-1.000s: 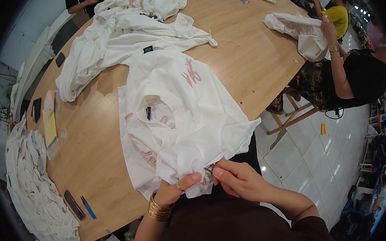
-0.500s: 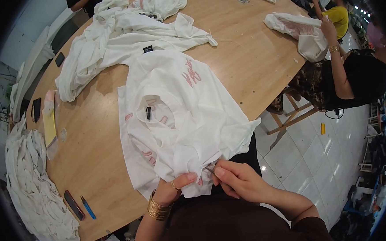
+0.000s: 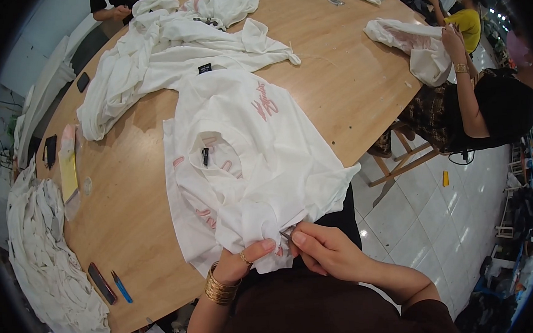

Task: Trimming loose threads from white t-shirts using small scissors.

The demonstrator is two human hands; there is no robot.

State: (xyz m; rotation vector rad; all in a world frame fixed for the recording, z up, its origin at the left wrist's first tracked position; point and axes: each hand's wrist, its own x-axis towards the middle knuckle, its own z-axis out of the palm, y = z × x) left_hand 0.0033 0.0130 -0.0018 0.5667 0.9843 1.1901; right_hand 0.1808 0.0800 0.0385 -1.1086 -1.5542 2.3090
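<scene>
The table (image 3: 131, 193) curves out in front of me, and a heap (image 3: 156, 57) of white garments spreads over its far left part. The shirt (image 3: 284, 159) lies nearer, mostly on the table, its near right part hanging past the edge over my lap. It is white and softly rumpled, with pink script on its far right side and rounded pink marks at its left and within the neck opening (image 3: 224, 146). Its long axis runs away from me, leaning slightly left at the far end. The neck opening faces up, left of the middle; the near end is bunched into folds at my hands.

My forearms angle inward from below, hands close together but apart. My right hand (image 3: 329, 249) points left with its back up, thumb and forefinger pressed together. My left hand (image 3: 236, 266) points up and right, thumb laid on top, pinching the cloth; its other fingers are mostly hidden under the shirt. Gold bangles (image 3: 220, 286) ring that wrist. A slim dark tool (image 3: 286, 234) sits in my right pinch, its tip aimed left at the folds. A black tag (image 3: 205, 155) shows inside the neck opening, and a thin ring (image 3: 245, 258) circles a left finger.
</scene>
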